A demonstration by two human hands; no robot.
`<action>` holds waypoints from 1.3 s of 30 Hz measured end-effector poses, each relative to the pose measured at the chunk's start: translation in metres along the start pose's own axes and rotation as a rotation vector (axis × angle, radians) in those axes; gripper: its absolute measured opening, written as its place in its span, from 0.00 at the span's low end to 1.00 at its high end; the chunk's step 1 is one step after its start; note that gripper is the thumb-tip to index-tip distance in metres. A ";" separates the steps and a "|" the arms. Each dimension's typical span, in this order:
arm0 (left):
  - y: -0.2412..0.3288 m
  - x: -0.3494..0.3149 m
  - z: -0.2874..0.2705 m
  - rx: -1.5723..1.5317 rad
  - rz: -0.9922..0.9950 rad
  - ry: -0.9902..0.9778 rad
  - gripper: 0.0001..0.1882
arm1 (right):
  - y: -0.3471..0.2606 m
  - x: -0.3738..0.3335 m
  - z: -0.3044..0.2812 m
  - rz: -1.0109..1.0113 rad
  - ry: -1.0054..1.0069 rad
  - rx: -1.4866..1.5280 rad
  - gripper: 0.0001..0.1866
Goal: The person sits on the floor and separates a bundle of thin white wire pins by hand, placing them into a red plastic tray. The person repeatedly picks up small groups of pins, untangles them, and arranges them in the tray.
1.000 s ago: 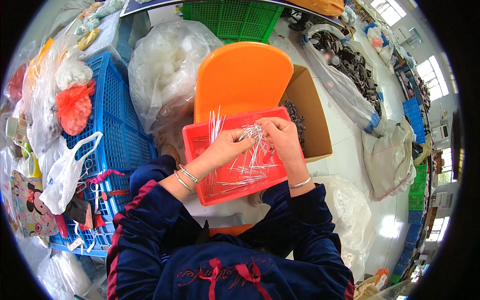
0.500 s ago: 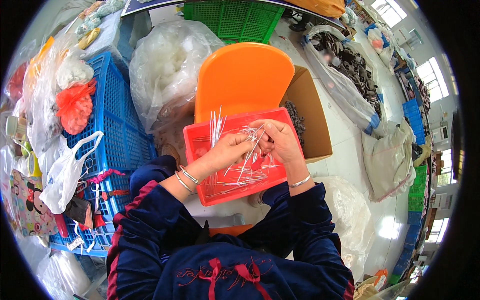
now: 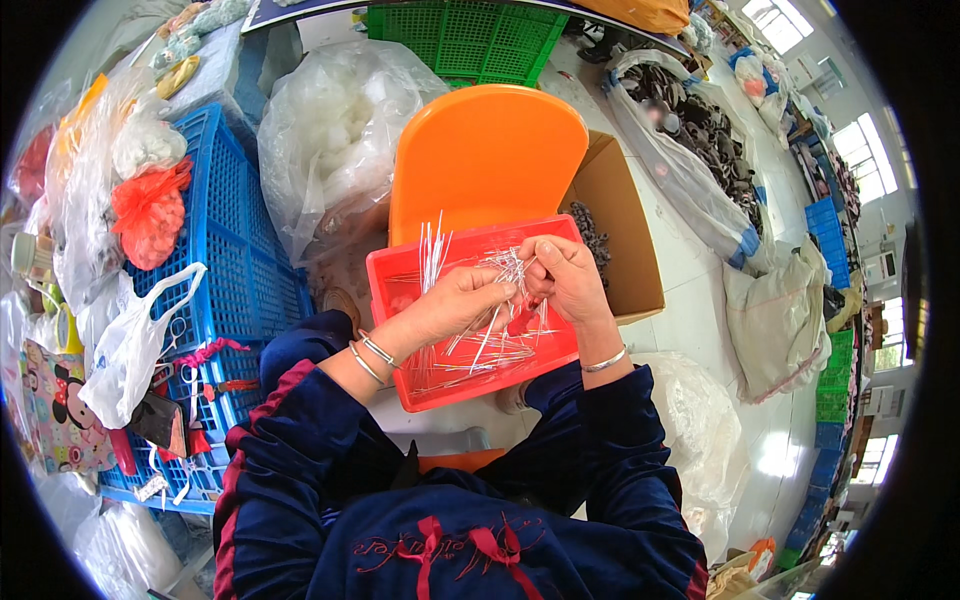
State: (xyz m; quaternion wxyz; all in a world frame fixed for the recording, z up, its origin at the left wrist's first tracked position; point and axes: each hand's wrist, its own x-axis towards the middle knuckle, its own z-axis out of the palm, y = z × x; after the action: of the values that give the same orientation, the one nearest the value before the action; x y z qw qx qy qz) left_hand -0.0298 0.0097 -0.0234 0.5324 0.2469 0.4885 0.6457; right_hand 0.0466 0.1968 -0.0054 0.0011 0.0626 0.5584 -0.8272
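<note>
Compared with half a second ago, the right hand (image 3: 568, 287) has shifted slightly rightward, its fingers curled, though whether they grip anything I cannot tell. The left hand (image 3: 458, 300) pinches a bundle of thin silvery-white strands (image 3: 508, 267) above the red rectangular plastic tray (image 3: 420, 402). Red cursive embroidery (image 3: 378, 549) crosses the navy velvety top (image 3: 600, 560).

Compared with half a second ago, the right hand (image 3: 566, 282) sits slightly farther right of the left hand (image 3: 455, 303), its fingertips seemingly drawn in at the thin white strands' (image 3: 508, 267) edge.
</note>
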 end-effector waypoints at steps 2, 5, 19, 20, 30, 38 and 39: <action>-0.001 0.001 -0.001 -0.010 -0.004 -0.022 0.14 | 0.001 0.000 -0.002 -0.018 -0.012 0.017 0.14; -0.003 0.001 -0.002 -0.022 -0.004 -0.053 0.14 | 0.002 0.000 -0.003 -0.034 0.026 0.015 0.15; 0.002 -0.002 -0.006 0.039 0.002 0.019 0.05 | -0.014 -0.003 -0.055 0.132 0.180 -0.814 0.12; 0.001 -0.001 -0.006 0.009 0.006 0.024 0.05 | -0.002 -0.004 -0.051 0.109 0.131 -0.962 0.14; -0.008 0.006 -0.005 0.105 0.108 0.185 0.10 | 0.001 0.004 0.003 0.098 0.099 -0.544 0.11; -0.010 0.008 -0.005 0.163 0.157 0.209 0.13 | 0.005 0.003 0.004 0.178 0.050 -0.328 0.10; -0.011 0.008 -0.005 0.174 0.163 0.213 0.13 | 0.003 0.002 0.007 0.148 0.040 -0.334 0.10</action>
State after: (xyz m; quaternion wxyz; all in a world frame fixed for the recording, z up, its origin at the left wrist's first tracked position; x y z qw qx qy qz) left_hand -0.0313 0.0152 -0.0369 0.4000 0.2607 0.5747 0.6646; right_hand 0.0439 0.1895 -0.0059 0.0613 0.1188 0.6817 -0.7193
